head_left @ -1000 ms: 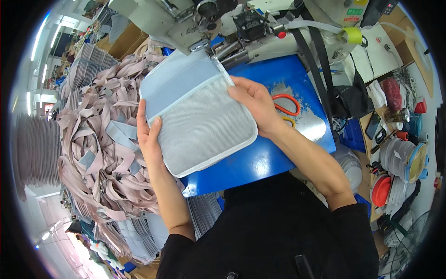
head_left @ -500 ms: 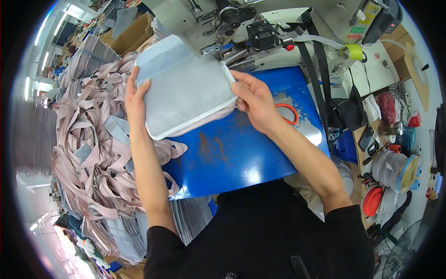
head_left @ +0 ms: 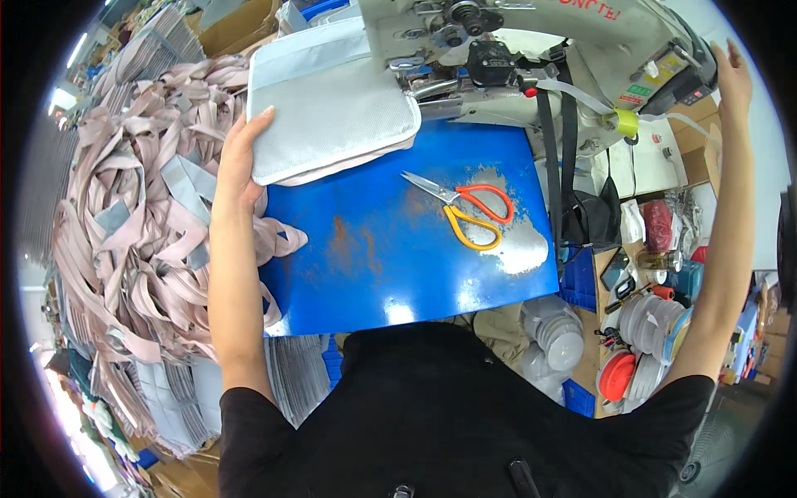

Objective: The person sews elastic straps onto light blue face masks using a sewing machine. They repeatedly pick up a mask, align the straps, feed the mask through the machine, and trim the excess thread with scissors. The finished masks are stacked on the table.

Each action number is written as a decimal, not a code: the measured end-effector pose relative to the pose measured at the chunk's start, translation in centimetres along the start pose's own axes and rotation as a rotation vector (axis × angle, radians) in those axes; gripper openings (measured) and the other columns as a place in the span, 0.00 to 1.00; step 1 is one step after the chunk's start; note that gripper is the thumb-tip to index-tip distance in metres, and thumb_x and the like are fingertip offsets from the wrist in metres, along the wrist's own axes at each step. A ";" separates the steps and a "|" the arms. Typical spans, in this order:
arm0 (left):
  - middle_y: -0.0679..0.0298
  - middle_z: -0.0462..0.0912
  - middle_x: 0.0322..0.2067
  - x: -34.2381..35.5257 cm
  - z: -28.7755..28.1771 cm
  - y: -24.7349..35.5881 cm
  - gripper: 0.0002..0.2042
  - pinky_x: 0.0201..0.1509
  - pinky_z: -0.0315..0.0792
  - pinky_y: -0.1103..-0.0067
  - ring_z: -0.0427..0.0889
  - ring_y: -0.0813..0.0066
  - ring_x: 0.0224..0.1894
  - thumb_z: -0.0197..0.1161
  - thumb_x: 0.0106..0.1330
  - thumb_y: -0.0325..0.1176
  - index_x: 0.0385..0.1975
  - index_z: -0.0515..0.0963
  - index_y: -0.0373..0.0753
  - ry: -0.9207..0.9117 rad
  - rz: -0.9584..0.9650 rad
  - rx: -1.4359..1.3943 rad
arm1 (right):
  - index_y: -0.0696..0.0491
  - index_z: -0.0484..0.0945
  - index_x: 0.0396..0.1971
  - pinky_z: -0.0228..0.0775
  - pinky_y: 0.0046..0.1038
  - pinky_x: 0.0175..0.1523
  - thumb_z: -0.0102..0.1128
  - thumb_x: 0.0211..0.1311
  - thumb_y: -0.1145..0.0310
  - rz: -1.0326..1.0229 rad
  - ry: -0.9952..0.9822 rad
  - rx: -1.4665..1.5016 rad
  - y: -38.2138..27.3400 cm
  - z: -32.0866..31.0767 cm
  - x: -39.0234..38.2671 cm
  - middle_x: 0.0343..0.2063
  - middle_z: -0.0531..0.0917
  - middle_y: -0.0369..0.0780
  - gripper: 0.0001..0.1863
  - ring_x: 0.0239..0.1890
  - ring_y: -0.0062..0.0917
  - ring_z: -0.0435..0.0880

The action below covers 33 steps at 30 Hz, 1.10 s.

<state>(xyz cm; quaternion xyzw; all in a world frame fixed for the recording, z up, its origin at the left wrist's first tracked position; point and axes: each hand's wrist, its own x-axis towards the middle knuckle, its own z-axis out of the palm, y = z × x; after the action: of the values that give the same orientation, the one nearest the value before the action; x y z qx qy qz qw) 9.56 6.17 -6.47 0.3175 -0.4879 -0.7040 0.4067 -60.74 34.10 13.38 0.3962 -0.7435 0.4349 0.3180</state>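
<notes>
My left hand (head_left: 241,158) grips the left edge of a flat grey fabric panel (head_left: 328,104), its thumb on top. The panel has rounded corners, a white bound edge, a pale blue band along its far side and a pink layer beneath. Its far right part lies at the head of a sewing machine (head_left: 573,25), which hides that corner. My right hand (head_left: 734,83) is raised at the far right, beside the machine's dark end, fingers stretched and apart, holding nothing visible. Scissors (head_left: 455,197) with one red and one yellow handle lie on the blue worktop (head_left: 349,286).
A large heap of pink and grey strips (head_left: 141,224) fills the left side, touching the worktop. Black straps (head_left: 556,149) hang at the machine's right. Beyond are a shelf with clear round containers (head_left: 652,324), a red lid (head_left: 617,375) and a cardboard box (head_left: 237,29) at the back left.
My right hand has let go of the panel's right edge and swung to the far right. The panel now lies lower, against the machine head, still in my left hand. The scissors are uncovered.
</notes>
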 end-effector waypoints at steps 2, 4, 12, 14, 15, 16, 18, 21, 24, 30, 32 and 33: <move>0.54 0.84 0.51 -0.7 -0.4 -0.6 0.25 0.54 0.84 0.73 0.87 0.68 0.52 0.68 0.72 0.32 0.65 0.71 0.28 0.026 -0.028 -0.013 | 0.63 0.77 0.66 0.61 0.31 0.74 0.66 0.68 0.40 0.343 -0.229 0.137 4.0 2.1 2.1 0.64 0.81 0.49 0.42 0.66 0.35 0.79; 0.53 0.84 0.52 -1.1 -0.9 -0.8 0.25 0.55 0.83 0.73 0.87 0.68 0.52 0.69 0.70 0.31 0.64 0.72 0.28 0.075 -0.012 0.083 | 0.64 0.76 0.65 0.61 0.31 0.74 0.63 0.71 0.42 0.674 -0.367 0.250 4.5 3.4 2.8 0.64 0.81 0.49 0.40 0.66 0.34 0.79; 0.55 0.86 0.52 -3.3 -8.7 -6.0 0.22 0.58 0.77 0.73 0.86 0.69 0.51 0.70 0.67 0.27 0.59 0.76 0.29 0.356 0.102 0.485 | 0.62 0.78 0.59 0.72 0.37 0.65 0.45 0.85 0.57 0.531 0.038 0.861 5.6 4.9 -4.7 0.53 0.85 0.43 0.23 0.54 0.30 0.84; 0.56 0.87 0.51 -5.3 -10.8 -7.0 0.21 0.59 0.77 0.73 0.85 0.69 0.51 0.69 0.67 0.25 0.59 0.77 0.29 0.450 0.081 0.561 | 0.61 0.79 0.56 0.73 0.36 0.62 0.46 0.85 0.57 0.529 0.046 0.807 5.3 4.7 -5.6 0.52 0.85 0.43 0.22 0.52 0.30 0.84; 0.56 0.87 0.51 -5.3 -10.8 -7.6 0.21 0.59 0.77 0.73 0.85 0.69 0.51 0.69 0.67 0.25 0.59 0.76 0.29 0.432 0.098 0.569 | 0.61 0.80 0.54 0.74 0.35 0.59 0.47 0.84 0.57 0.519 0.048 0.762 5.4 4.1 -5.9 0.51 0.85 0.43 0.22 0.51 0.30 0.84; 0.55 0.87 0.51 -5.4 -10.9 -7.9 0.21 0.59 0.76 0.73 0.85 0.70 0.51 0.69 0.67 0.25 0.59 0.76 0.29 0.428 0.120 0.575 | 0.61 0.80 0.52 0.73 0.34 0.57 0.48 0.83 0.57 0.538 0.084 0.706 4.2 4.2 -6.9 0.49 0.85 0.43 0.21 0.49 0.29 0.83; 0.56 0.87 0.51 -5.3 -10.5 -8.3 0.21 0.60 0.76 0.74 0.85 0.70 0.51 0.68 0.67 0.24 0.59 0.76 0.30 0.392 0.158 0.563 | 0.62 0.81 0.48 0.72 0.30 0.52 0.50 0.81 0.56 0.481 0.184 0.506 1.3 3.4 -11.4 0.44 0.85 0.43 0.22 0.45 0.27 0.81; 0.56 0.87 0.51 -6.2 -10.1 -7.4 0.21 0.59 0.76 0.74 0.85 0.70 0.51 0.68 0.67 0.24 0.60 0.76 0.30 0.416 0.131 0.470 | 0.61 0.80 0.50 0.75 0.32 0.54 0.59 0.79 0.62 0.068 0.025 0.195 -7.8 3.6 -26.6 0.44 0.85 0.43 0.16 0.44 0.30 0.83; 0.57 0.87 0.50 -5.9 -9.5 -7.3 0.22 0.59 0.76 0.73 0.85 0.71 0.50 0.68 0.67 0.26 0.60 0.76 0.30 0.400 0.106 0.459 | 0.51 0.80 0.59 0.78 0.38 0.56 0.81 0.53 0.63 -0.361 -0.821 0.200 -22.1 2.9 -37.3 0.49 0.84 0.44 0.32 0.48 0.37 0.85; 0.56 0.87 0.51 -6.1 -9.3 -7.1 0.22 0.58 0.76 0.74 0.85 0.70 0.50 0.68 0.67 0.26 0.60 0.76 0.30 0.389 0.056 0.386 | 0.64 0.64 0.74 0.79 0.32 0.39 0.74 0.51 0.75 0.085 -1.524 0.222 -24.6 4.5 -38.0 0.29 0.84 0.43 0.47 0.29 0.33 0.87; 0.56 0.87 0.51 -6.1 -9.5 -7.2 0.22 0.58 0.76 0.73 0.85 0.69 0.50 0.67 0.68 0.27 0.61 0.76 0.30 0.371 0.043 0.328 | 0.64 0.63 0.75 0.79 0.32 0.39 0.74 0.52 0.74 0.362 -1.649 0.535 -23.4 5.3 -38.8 0.31 0.86 0.43 0.48 0.30 0.32 0.86; 0.55 0.87 0.51 -6.1 -9.3 -7.1 0.22 0.58 0.76 0.73 0.85 0.68 0.50 0.67 0.68 0.27 0.61 0.76 0.30 0.363 0.030 0.305 | 0.63 0.63 0.75 0.79 0.32 0.39 0.74 0.53 0.73 0.510 -1.692 0.691 -22.6 5.5 -39.5 0.32 0.86 0.44 0.48 0.30 0.31 0.86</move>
<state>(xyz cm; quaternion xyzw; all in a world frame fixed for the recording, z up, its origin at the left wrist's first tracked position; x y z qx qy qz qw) 18.37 8.95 -15.87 0.4892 -0.5121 -0.5477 0.4455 -22.74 34.50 -12.29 0.4778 -0.6214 0.2558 -0.5658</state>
